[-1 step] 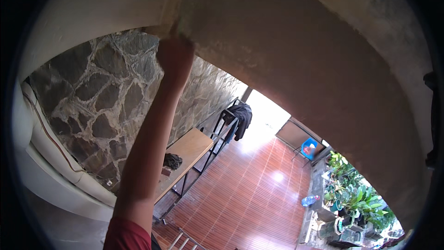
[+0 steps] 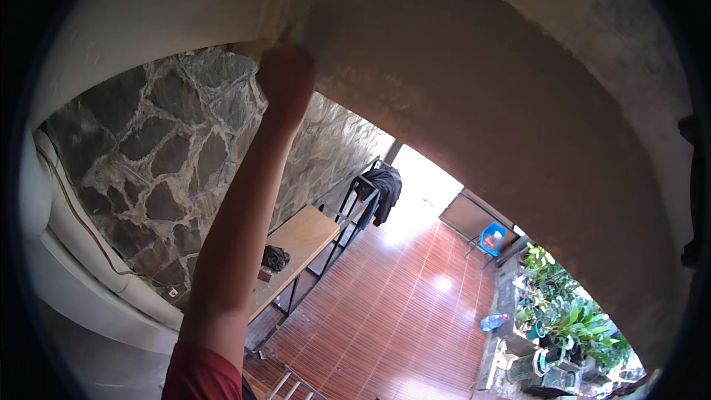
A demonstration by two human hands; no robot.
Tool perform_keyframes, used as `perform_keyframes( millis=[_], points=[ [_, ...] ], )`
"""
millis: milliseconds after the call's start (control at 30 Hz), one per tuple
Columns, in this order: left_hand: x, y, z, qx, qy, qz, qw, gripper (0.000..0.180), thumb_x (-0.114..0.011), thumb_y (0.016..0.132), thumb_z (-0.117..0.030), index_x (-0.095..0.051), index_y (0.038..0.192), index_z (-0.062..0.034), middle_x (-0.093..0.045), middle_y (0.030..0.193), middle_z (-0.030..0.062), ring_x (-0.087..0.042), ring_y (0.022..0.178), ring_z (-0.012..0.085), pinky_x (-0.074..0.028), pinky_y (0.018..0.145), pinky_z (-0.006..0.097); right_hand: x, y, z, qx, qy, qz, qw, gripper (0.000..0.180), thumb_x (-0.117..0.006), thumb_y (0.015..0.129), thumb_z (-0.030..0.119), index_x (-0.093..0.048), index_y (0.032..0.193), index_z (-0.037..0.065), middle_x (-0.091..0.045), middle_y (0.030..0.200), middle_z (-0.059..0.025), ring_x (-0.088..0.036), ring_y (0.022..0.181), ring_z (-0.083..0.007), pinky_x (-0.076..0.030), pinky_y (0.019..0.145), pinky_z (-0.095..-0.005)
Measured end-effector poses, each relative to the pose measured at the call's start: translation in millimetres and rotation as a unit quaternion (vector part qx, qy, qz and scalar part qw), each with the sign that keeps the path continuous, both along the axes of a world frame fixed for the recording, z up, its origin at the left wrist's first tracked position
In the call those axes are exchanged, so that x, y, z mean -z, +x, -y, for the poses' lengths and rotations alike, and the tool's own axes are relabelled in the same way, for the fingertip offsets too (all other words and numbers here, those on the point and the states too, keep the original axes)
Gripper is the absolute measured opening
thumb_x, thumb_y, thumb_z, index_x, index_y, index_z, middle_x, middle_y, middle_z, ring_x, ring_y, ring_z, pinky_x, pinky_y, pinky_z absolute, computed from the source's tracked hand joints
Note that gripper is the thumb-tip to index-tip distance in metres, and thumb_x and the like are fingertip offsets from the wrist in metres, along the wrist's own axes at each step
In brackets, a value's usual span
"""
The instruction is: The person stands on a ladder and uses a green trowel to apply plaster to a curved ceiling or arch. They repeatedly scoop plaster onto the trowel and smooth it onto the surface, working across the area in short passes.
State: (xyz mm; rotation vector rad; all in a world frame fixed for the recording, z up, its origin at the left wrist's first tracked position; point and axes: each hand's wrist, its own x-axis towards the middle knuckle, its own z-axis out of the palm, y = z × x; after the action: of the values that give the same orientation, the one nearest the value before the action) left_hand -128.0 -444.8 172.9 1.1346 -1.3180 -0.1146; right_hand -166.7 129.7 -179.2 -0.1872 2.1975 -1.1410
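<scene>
My left hand (image 2: 287, 81) is raised high, its fingers curled closed against the lower left end of a rough grey-brown plastered beam (image 2: 459, 81). Shadow and blur cover the fingertips, so what they hold, if anything, cannot be made out. The bare forearm rises from a dark red sleeve (image 2: 200, 374) at the lower edge. A paler plastered surface (image 2: 170, 7) meets the beam in a corner just above the hand. My right hand does not show.
A stone wall (image 2: 167, 155) stands behind the arm. Below are a wooden-topped bench (image 2: 307, 233) with a crumpled dark bag (image 2: 275, 258), a metal rack with dark cloth (image 2: 385, 189), and ladder rungs (image 2: 292, 385). Across the red tiled floor (image 2: 392, 304) are a blue chair (image 2: 491, 237) and potted plants (image 2: 578, 322).
My left hand has shifted very slightly right along the corner of the beam, still closed. The rest of the view has barely moved.
</scene>
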Motion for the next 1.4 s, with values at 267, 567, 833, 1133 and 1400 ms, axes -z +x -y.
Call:
perform_keyframes(
  millis=[267, 567, 833, 1133, 1400],
  points=[
    [-2.8, -98.5, -88.6, 0.116, -0.047, 0.192, 0.973, 0.057, -0.064, 0.073, -0.028, -0.054, 0.125, -0.0052, -0.055, 0.120, 0.0207, -0.065, 0.091, 0.0282, -0.054, 0.069, 0.041, 10.7, 2.2, -20.3, 0.040, 0.004, 0.013, 0.999, 0.035, -0.055, 0.086, 0.031, -0.069, 0.108, 0.007, -0.049, 0.059, 0.0037, -0.037, 0.048, -0.0060, -0.031, 0.044, -0.0240],
    [80.7, -29.2, -153.2, 0.342, -0.240, -0.007, 0.909, 0.056, -0.059, 0.072, 0.009, -0.057, 0.123, -0.0154, -0.061, 0.116, 0.0127, -0.066, 0.076, 0.0249, -0.054, 0.062, 0.033, 16.3, -0.8, -7.3, -0.016, 0.049, -0.042, 0.998, 0.035, -0.054, 0.087, 0.030, -0.068, 0.110, 0.008, -0.051, 0.061, 0.0028, -0.038, 0.049, -0.0068, -0.033, 0.046, -0.0248],
    [-28.3, -21.3, 1.1, 0.086, -0.438, 0.156, 0.881, 0.059, -0.058, 0.075, 0.002, -0.050, 0.131, -0.0142, -0.051, 0.132, 0.0133, -0.051, 0.118, 0.0318, -0.042, 0.101, 0.042, 11.1, -2.9, -6.5, 0.007, 0.034, 0.004, 0.999, 0.037, -0.054, 0.086, 0.032, -0.068, 0.112, 0.009, -0.060, 0.072, -0.0021, -0.045, 0.057, -0.0108, -0.041, 0.056, -0.0279],
    [132.8, -14.1, 1.7, 0.208, -0.329, 0.303, 0.870, 0.081, -0.066, 0.064, 0.008, -0.042, 0.138, -0.0150, -0.030, 0.147, 0.0183, -0.031, 0.136, 0.0337, -0.025, 0.112, 0.048, 25.7, -1.5, 24.0, 0.000, -0.036, -0.042, 0.998, 0.035, -0.055, 0.084, 0.030, -0.069, 0.108, 0.007, -0.062, 0.075, -0.0029, -0.048, 0.060, -0.0117, -0.042, 0.058, -0.0279],
    [122.9, 22.6, -13.4, 0.102, -0.410, 0.155, 0.893, 0.057, -0.050, 0.077, 0.010, -0.054, 0.128, -0.0147, -0.048, 0.136, 0.0141, -0.043, 0.128, 0.0323, -0.034, 0.107, 0.048, 32.0, -8.9, 35.1, 0.016, 0.011, 0.027, 0.999, 0.033, -0.053, 0.086, 0.029, -0.070, 0.106, 0.008, -0.059, 0.068, 0.0007, -0.040, 0.050, -0.0065, -0.035, 0.046, -0.0246]
  ],
)
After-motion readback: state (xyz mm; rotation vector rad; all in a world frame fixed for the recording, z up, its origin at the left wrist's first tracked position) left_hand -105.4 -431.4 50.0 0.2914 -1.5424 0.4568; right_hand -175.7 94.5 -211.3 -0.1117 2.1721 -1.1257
